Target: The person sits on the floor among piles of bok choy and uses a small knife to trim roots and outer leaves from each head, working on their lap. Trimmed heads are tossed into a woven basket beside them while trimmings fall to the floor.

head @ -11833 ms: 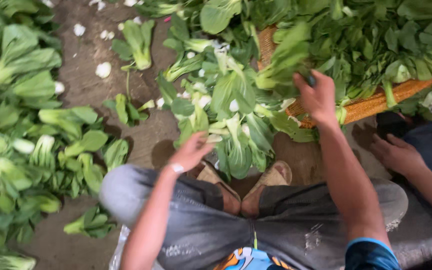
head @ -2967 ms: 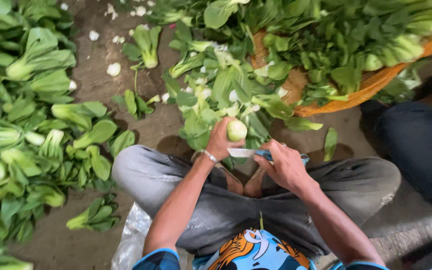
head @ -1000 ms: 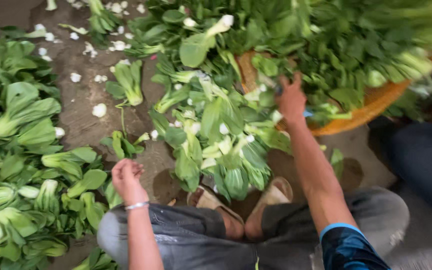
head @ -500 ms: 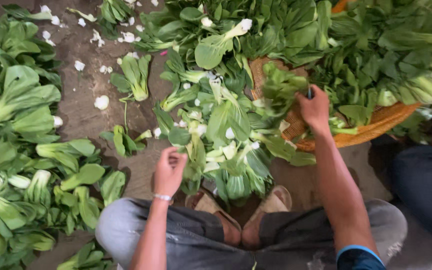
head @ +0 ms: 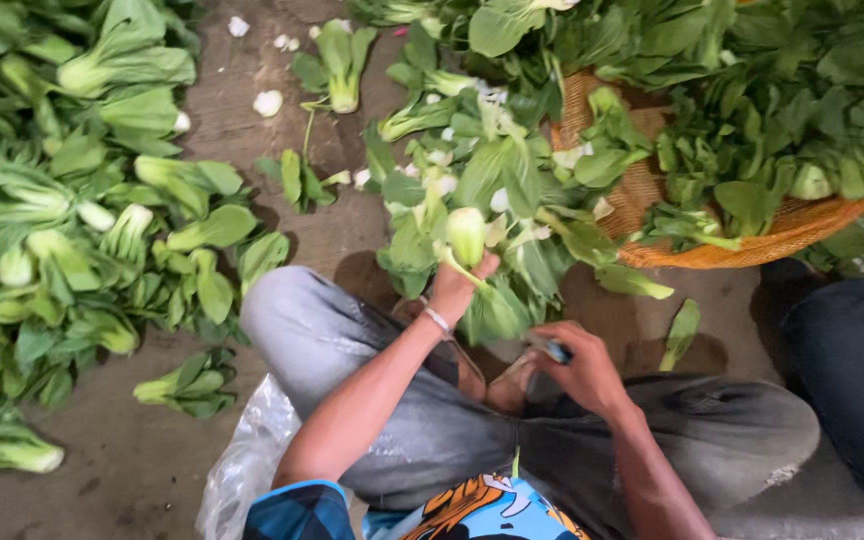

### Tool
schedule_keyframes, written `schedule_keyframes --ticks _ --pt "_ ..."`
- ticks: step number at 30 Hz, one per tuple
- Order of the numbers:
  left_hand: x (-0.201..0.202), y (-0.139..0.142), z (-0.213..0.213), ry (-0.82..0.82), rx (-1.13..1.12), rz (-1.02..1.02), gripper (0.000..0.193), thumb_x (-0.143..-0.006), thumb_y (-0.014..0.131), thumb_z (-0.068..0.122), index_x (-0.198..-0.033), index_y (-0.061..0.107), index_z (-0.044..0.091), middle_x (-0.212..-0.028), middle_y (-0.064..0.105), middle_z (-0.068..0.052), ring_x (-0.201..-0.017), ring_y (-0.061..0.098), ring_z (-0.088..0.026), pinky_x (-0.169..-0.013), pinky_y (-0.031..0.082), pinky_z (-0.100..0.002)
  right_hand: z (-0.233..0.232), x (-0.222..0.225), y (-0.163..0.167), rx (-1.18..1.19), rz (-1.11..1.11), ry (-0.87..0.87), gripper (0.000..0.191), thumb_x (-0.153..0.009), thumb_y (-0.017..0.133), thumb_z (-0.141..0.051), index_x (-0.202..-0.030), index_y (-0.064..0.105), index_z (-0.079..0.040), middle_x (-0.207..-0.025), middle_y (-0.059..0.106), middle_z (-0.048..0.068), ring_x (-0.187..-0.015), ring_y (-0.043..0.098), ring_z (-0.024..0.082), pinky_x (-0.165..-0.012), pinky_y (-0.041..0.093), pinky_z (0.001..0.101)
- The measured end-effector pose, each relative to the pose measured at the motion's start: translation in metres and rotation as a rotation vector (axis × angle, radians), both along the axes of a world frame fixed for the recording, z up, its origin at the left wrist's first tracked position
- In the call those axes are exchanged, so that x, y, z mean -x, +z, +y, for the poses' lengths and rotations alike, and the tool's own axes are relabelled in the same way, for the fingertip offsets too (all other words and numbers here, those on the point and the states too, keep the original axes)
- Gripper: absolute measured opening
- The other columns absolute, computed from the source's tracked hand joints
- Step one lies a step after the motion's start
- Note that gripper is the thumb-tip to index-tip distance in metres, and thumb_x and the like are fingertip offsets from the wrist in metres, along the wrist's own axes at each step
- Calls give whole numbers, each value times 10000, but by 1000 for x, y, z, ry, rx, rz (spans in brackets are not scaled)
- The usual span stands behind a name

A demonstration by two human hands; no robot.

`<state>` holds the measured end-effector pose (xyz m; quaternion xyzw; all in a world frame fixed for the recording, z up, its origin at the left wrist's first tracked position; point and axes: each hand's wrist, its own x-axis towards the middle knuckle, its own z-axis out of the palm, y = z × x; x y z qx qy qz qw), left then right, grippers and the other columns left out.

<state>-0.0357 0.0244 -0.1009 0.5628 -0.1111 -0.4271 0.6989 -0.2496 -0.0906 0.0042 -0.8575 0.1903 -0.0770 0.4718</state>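
Pale-green bok choy head point(head: 466, 235) is sitting at centre frame, base up and leaves hanging down, so the cut end is facing the person. Left hand point(head: 455, 285) is closing around its lower leaves and holding it just above the knees. Right hand point(head: 577, 368), at 4 o'clock from it, is curling tight around a small dark-handled knife point(head: 550, 348), blade barely showing. Woven orange basket point(head: 752, 245) of leafy greens is lying at 2 o'clock, within reach. Loose bok choy pile point(head: 62, 230) is spreading over the dirt floor point(head: 122, 470) at 9 o'clock.
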Motion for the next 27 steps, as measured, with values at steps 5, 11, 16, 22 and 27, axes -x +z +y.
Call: schedule_keyframes --ticks 5,11,16,22,27 --pt "-7 15 19 134 -198 -836 504 -774 866 181 -1186 619 29 -1016 726 -188 -946 711 -345 -806 565 -446 2 14 13 55 71 -110 349 -878 710 -189 -1181 624 -38 -957 701 181 -909 685 376 -818 522 409" --pt "4 63 27 93 20 -1116 549 -734 904 222 -1172 613 65 -1009 707 -163 -939 690 -354 -835 551 -441 24 -3 45 188 44 -140 306 -956 675 -279 -1082 549 -31 -887 667 166 -822 665 420 -691 516 468" --pt "11 77 36 -19 80 -930 515 -763 935 267 -1120 612 85 -906 706 -88 -813 738 -271 -740 585 -378 38 -21 68 397 -25 -31 326 -896 744 -353 -1009 604 -81 -874 662 139 -796 674 386 -671 529 481" --pt "16 76 46 -102 176 -982 481 -751 940 222 -1075 616 78 -914 707 -93 -828 722 -270 -749 569 -369 40 -36 89 517 -46 19 387 -865 772 -385 -1008 613 -62 -866 640 128 -779 673 375 -638 527 480" --pt "22 77 51 -204 187 -846 462 -751 915 197 -1063 605 55 -909 697 -103 -811 724 -284 -723 561 -377 43 -34 86 567 -65 71 396 -852 783 -392 -984 602 -65 -846 626 123 -756 671 372 -616 524 473"
